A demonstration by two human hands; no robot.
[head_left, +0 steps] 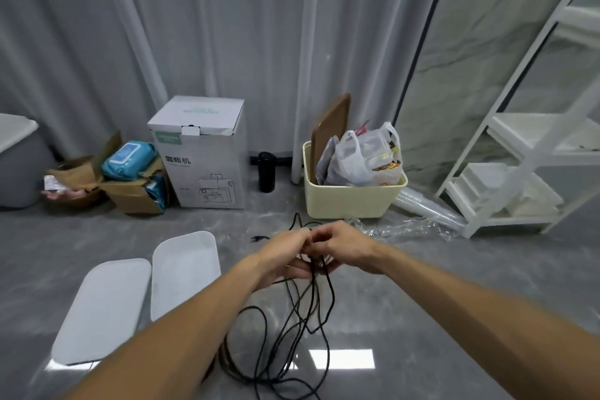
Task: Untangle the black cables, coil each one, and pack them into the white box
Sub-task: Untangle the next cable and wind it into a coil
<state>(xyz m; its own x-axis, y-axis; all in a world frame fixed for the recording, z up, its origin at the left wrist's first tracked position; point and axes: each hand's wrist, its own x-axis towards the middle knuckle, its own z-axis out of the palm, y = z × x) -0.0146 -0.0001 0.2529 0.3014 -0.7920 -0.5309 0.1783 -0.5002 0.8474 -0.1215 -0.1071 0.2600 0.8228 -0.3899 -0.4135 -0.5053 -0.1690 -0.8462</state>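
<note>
Head view: left hand and right hand meet, fingers pinching the black cables, which hang tangled to the floor. Light and limp, they're probably best gripped near a plug end.

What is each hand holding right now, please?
Left hand: fingers curled round the black cables.
Right hand: fingers pinching the same cables.

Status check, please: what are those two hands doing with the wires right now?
Left hand and right hand both gripping the black cables, still tangled, loops trailing on floor. White box open, nothing packed. Nothing in the way.
</note>
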